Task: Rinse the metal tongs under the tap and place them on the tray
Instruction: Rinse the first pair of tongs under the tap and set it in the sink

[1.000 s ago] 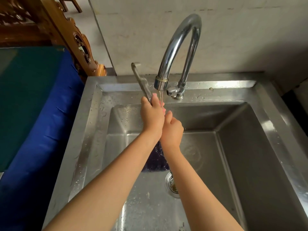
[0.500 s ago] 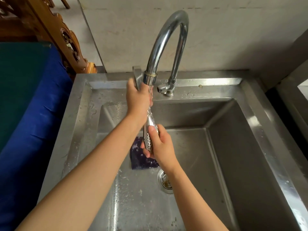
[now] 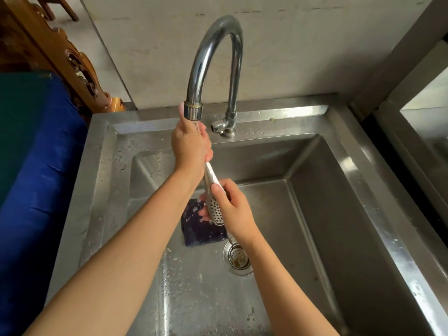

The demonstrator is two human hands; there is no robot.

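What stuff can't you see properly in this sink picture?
Head view only:
- Tongs: the handle end is hidden inside the left hand; the right hand covers part of the holed tip.
- Tray: not in view.
- Dark pad: partly behind hand and tongs.
- Water from the tap: too thin to follow.

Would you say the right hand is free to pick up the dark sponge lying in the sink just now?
Probably not at once: the right hand is closed on the perforated end of the tongs, directly above the sponge. The sponge lies uncovered just beneath, so letting go of the tongs would clear the way.
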